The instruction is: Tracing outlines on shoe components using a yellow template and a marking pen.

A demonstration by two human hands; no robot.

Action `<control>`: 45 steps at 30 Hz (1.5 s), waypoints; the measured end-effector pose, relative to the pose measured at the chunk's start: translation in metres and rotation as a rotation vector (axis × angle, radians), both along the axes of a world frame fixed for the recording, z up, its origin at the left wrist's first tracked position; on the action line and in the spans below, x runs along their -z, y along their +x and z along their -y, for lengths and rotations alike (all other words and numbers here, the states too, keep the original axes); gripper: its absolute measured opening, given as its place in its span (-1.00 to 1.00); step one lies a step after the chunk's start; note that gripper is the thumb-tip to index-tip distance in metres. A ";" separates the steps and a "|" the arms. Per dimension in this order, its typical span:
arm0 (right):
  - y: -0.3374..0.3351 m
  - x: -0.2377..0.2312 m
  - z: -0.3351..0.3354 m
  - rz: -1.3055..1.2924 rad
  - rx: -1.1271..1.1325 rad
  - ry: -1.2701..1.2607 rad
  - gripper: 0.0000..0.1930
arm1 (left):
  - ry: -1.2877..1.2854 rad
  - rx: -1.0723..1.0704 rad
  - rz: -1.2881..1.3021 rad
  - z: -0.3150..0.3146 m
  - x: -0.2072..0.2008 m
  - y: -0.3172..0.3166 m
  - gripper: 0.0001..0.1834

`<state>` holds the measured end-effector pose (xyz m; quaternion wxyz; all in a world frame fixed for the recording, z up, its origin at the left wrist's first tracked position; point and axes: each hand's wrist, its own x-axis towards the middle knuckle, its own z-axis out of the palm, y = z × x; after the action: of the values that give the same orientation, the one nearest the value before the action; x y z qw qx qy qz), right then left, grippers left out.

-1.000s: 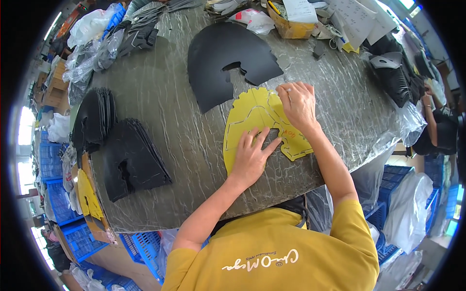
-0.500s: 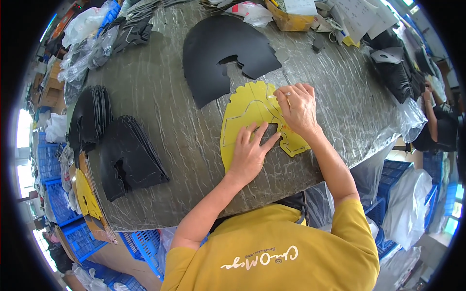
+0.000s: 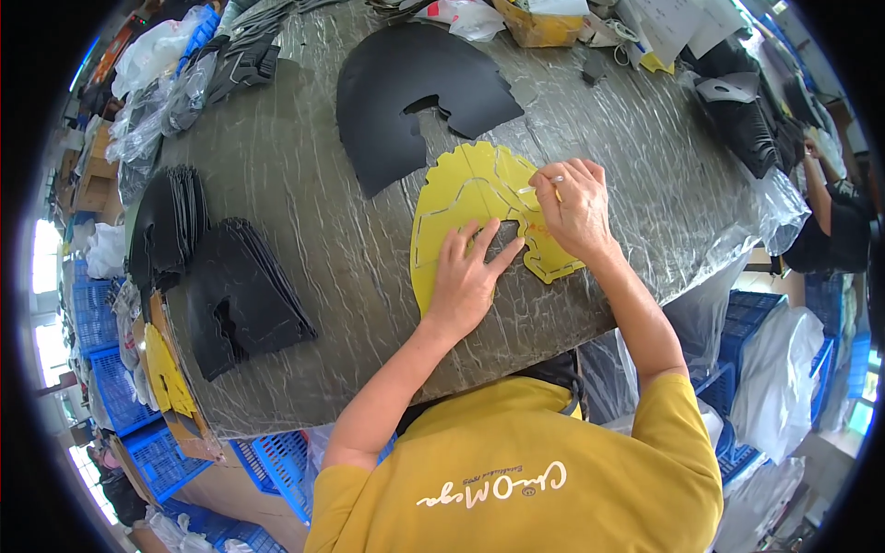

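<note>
A yellow template with a scalloped top edge, dashed slots and a notch lies on the table in front of me. My left hand rests flat on it, fingers spread beside the notch. At its right edge, my right hand pinches a slim whitish pen, tip low over the template. Whether the tip touches is too small to tell. Beyond the template lies a curved black sheet piece with a ragged notch. What lies under the template is mostly hidden.
Two stacks of black cut pieces, one upright-looking and one fanned, sit at the left. A yellow box and papers are at the far edge. Blue crates stand below the right side; another person is at far right.
My right hand with the pen has shifted slightly right along the template's edge. My left hand keeps its place on the template. The whole view has moved a little.
</note>
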<state>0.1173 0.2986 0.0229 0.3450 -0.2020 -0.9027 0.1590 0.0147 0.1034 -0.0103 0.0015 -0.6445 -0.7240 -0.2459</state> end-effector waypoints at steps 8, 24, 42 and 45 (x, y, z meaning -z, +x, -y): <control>0.022 0.000 0.005 0.007 -0.009 -0.008 -0.94 | -0.050 0.010 0.009 0.002 0.005 -0.001 -0.33; 0.053 -0.001 -0.005 0.032 0.063 -0.020 -0.94 | -0.060 0.010 -0.007 0.000 0.004 -0.001 -0.29; 0.046 -0.003 -0.025 0.017 0.056 -0.037 -0.87 | -0.070 0.007 0.000 0.000 0.003 -0.001 -0.32; 0.038 -0.003 -0.029 -0.017 0.042 -0.101 -0.86 | -0.078 0.013 0.011 0.001 0.002 -0.002 -0.31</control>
<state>0.1553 0.3272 0.0262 0.3453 -0.2366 -0.8862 0.1986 0.0126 0.1028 -0.0127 -0.0292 -0.6474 -0.7288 -0.2209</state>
